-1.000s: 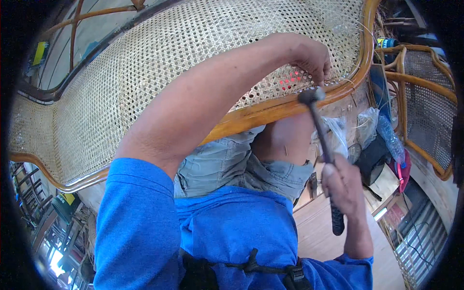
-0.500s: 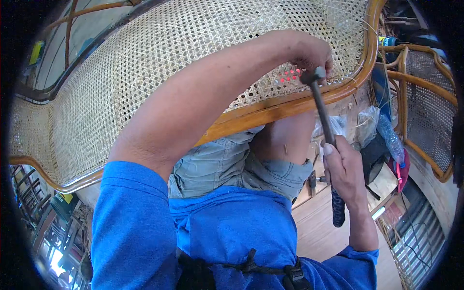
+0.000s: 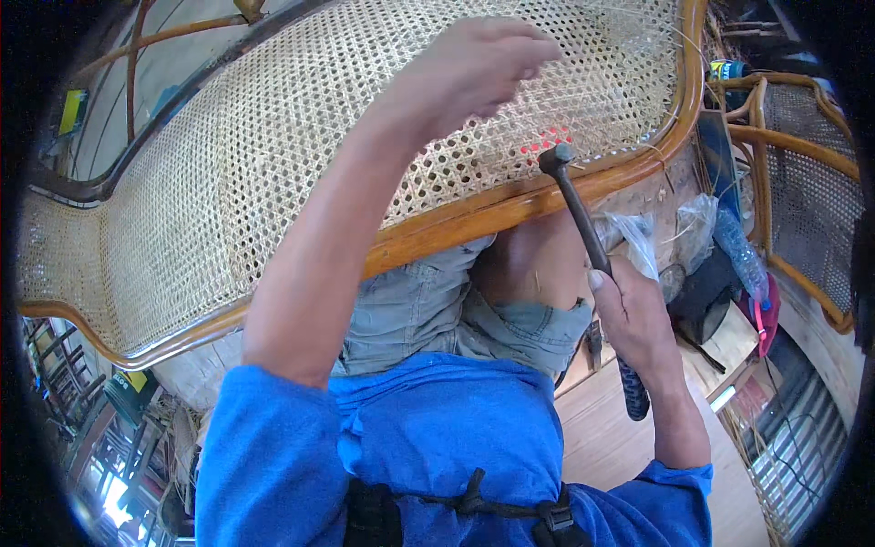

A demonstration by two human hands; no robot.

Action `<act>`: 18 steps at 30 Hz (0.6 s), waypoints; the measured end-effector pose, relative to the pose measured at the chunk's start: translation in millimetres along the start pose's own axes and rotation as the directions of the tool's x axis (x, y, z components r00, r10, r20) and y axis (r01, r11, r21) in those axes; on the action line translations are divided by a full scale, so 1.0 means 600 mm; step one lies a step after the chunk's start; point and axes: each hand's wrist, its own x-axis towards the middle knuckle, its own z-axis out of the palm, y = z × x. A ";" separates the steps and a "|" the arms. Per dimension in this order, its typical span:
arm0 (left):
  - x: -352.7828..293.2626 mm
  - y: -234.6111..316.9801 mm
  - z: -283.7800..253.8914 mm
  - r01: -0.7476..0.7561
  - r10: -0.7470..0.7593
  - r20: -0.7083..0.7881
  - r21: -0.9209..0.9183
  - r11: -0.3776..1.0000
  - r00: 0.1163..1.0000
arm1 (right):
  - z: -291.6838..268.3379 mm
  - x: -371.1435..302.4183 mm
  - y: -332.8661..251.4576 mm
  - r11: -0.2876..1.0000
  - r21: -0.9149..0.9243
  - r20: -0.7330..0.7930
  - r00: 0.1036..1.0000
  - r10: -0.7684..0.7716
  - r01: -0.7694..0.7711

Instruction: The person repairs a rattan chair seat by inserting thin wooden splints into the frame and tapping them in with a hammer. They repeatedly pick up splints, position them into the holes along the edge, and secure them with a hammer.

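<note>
My right hand (image 3: 635,314) is closed around the dark handle of a hammer (image 3: 583,214). The hammer's head is raised near the front wooden rim (image 3: 492,211) of a woven cane panel (image 3: 301,118). Over the panel hovers my left hand (image 3: 478,73), blurred, its fingers bent toward the right; whether anything is between them cannot be made out. Small red light spots (image 3: 547,139) fall on the cane just beyond the hammer head. A loose strand of cane (image 3: 658,157) sticks up at the rim's right corner.
The framed panel lies across my lap. At right stand another cane-and-wood furniture piece (image 3: 811,155), a clear plastic bottle (image 3: 740,251) and plastic bags (image 3: 629,239). A pale wooden board (image 3: 592,428) is beside me at lower right. A green-and-yellow container (image 3: 132,387) sits at lower left.
My left hand has lifted off the panel's right rim and swung left and away over the cane. The hammer in my right hand has shifted slightly left.
</note>
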 end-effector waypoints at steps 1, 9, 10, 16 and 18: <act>-0.037 0.007 -0.012 0.073 -0.072 0.009 -0.187 0.980 0.997 | 0.001 -0.004 -0.002 0.998 0.061 0.003 1.000 0.022 -0.022; -0.261 0.002 -0.024 0.263 -0.351 -0.055 -0.556 0.788 0.935 | 0.015 -0.006 -0.009 1.000 0.003 -0.015 1.000 0.013 -0.013; -0.282 -0.001 -0.023 0.314 -0.396 -0.026 -0.562 0.765 0.918 | 0.017 -0.008 -0.010 0.998 0.056 -0.021 1.000 0.018 -0.016; -0.358 -0.028 0.002 0.341 -0.443 0.025 -0.678 0.651 0.896 | 0.031 -0.011 -0.004 0.998 0.062 -0.027 0.999 0.019 -0.017; -0.377 -0.032 0.011 0.271 -0.423 -0.043 -0.709 0.651 0.905 | 0.040 -0.009 0.013 0.994 0.099 -0.021 0.999 -0.033 0.035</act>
